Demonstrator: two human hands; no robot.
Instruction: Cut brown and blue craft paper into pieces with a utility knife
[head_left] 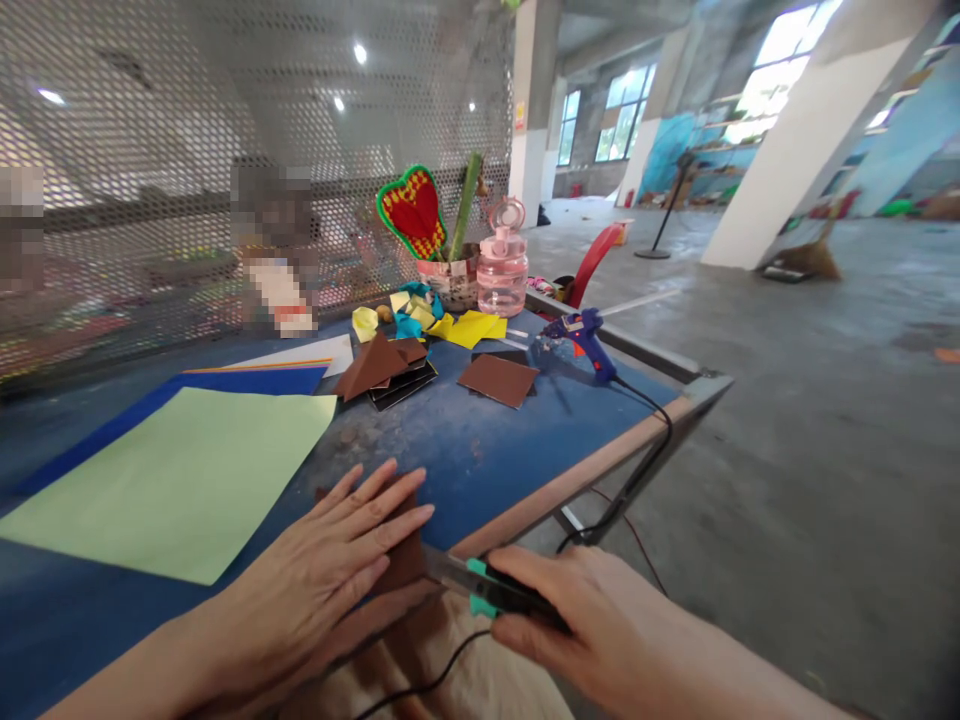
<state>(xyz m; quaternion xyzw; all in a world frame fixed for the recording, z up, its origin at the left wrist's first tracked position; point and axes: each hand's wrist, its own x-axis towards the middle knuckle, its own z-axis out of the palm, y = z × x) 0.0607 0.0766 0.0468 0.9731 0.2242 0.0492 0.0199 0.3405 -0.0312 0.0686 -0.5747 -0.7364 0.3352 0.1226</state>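
Observation:
My left hand [341, 555] lies flat with fingers stretched out, pressing a brown paper piece [409, 560] onto the blue table [465, 440] near its front edge. My right hand [577, 610] is closed round a utility knife [487, 588] with a teal slider. The knife's blade end points left and touches the brown paper just under my left fingertips. Most of the brown paper is hidden beneath my left hand.
A pale green sheet [180, 475] and a blue sheet [247, 382] lie at the left. Brown paper pieces [382, 368], a brown square [499, 380], yellow scraps [469, 328], a pink jar [502, 262] and a blue glue gun [585, 335] with its black cord sit further back. A mesh screen stands behind.

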